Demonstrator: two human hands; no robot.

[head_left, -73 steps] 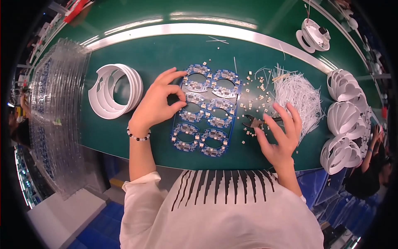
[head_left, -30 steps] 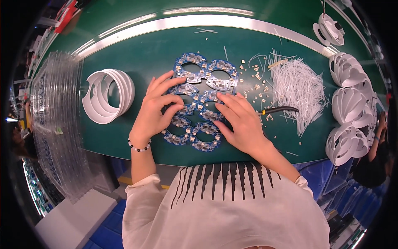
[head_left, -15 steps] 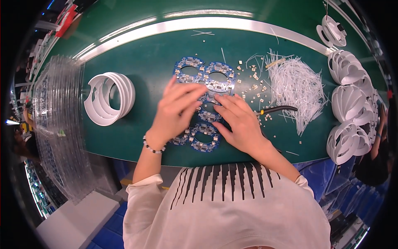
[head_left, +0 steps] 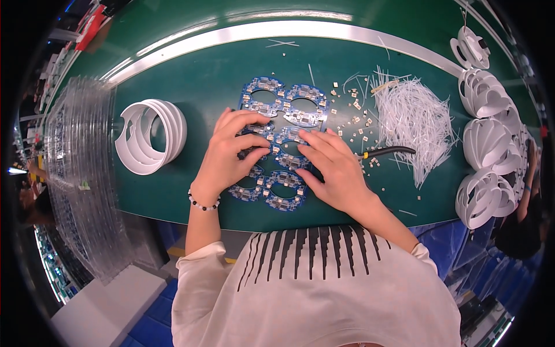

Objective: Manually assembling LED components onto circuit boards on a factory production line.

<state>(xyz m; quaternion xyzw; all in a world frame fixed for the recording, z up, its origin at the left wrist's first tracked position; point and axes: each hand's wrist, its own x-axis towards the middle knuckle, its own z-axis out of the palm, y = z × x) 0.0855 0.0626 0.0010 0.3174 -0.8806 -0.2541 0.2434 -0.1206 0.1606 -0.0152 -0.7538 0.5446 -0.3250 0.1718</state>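
A panel of joined blue ring-shaped circuit boards (head_left: 284, 199) lies flat on the green table, populated with small components. My left hand (head_left: 231, 150) is over the panel's left middle ring, its curved fingers and thumb apart and touching or just above the board; part of that ring is hidden beneath it. Against the right edge of the middle rings rests my right hand (head_left: 335, 170), open, fingers stretched over the board. Just beyond that hand, a tool's black curved handle (head_left: 393, 151) with a yellow part shows; the hand hides the rest.
Small pale pieces (head_left: 355, 121) are scattered right of the panel, beside a heap of thin white strips (head_left: 413, 124). A ribbed white cylinder (head_left: 173, 136) stands at left, near stacked clear plastic trays (head_left: 84, 173). White ring-shaped housings (head_left: 485, 144) line the right edge.
My left hand has moved left and lowered to the panel, its fingers spreading and uncovering more of the boards. My right hand has stayed nearly in place.
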